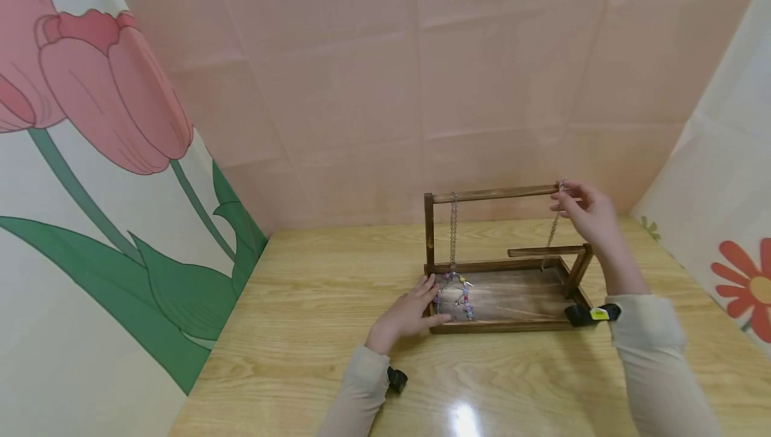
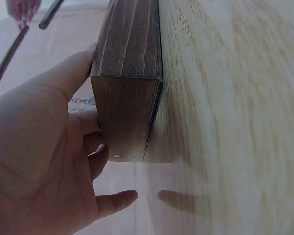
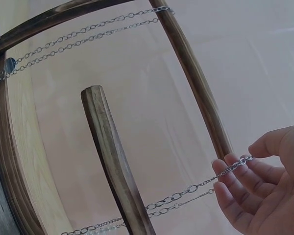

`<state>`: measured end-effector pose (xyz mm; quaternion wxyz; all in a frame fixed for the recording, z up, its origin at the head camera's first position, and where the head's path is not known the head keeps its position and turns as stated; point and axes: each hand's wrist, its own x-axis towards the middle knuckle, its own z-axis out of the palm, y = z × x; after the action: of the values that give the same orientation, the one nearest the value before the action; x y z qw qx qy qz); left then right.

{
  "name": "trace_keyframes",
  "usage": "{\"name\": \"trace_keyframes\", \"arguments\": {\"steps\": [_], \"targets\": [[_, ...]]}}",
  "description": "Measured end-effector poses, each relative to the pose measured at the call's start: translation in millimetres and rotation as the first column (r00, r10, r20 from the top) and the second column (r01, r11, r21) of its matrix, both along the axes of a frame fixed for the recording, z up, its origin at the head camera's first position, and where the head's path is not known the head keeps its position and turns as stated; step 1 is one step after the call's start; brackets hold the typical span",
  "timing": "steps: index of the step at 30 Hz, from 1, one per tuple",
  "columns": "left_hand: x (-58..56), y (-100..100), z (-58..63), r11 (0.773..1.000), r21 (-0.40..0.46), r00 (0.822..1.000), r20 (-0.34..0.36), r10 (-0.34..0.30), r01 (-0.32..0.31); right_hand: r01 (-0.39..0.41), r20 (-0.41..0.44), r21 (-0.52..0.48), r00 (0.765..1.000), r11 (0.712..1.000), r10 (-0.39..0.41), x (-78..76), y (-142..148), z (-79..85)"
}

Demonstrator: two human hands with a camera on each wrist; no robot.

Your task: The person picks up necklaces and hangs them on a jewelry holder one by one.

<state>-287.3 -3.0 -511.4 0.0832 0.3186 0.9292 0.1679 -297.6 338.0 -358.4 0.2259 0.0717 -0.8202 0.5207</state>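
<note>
A dark wooden jewelry stand [image 1: 502, 326] with a shallow tray base sits on the table. My left hand [image 1: 405, 313] holds the tray's left end, its thumb over the front wall and bent fingers against the end wall. At the right tip of the upper bar [image 1: 500, 193], my right hand [image 1: 593, 213] pinches a thin silver chain necklace [image 3: 186, 191] between thumb and fingertips. The chain hangs in two strands behind the short lower bar [image 1: 542, 251]. Another silver chain necklace [image 1: 454, 233] hangs from the upper bar's left part.
Colorful beaded charm bracelets [image 1: 466, 300] lie in the tray's left end. A pink cloth backdrop [image 1: 349, 122] stands behind the wood-grain table [image 1: 319, 290]. Side panels with a printed tulip [image 1: 114, 89] and an orange flower [image 1: 737, 270] flank it.
</note>
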Motion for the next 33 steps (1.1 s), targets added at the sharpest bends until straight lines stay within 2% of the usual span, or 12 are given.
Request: {"name": "trace_keyframes", "arguments": {"steps": [8,17,33], "targets": [[-0.7,0.8,-0.9,1.000,-0.001,1.000,-0.011,-0.001,0.001,0.016,0.037,0.067,0.999,0.998,-0.018,-1.4,4.8,5.1],[-1.2,0.7,-1.6,1.000,0.001,1.000,-0.014,-0.002,0.002,0.038,0.016,0.139,0.999,0.990,-0.041,-4.1,3.9,10.5],[1.2,-1.1,-1.0,1.000,0.005,1.000,-0.008,0.005,-0.005,-0.038,0.044,0.201,0.999,0.979,0.030,-6.5,3.1,21.3]]}}
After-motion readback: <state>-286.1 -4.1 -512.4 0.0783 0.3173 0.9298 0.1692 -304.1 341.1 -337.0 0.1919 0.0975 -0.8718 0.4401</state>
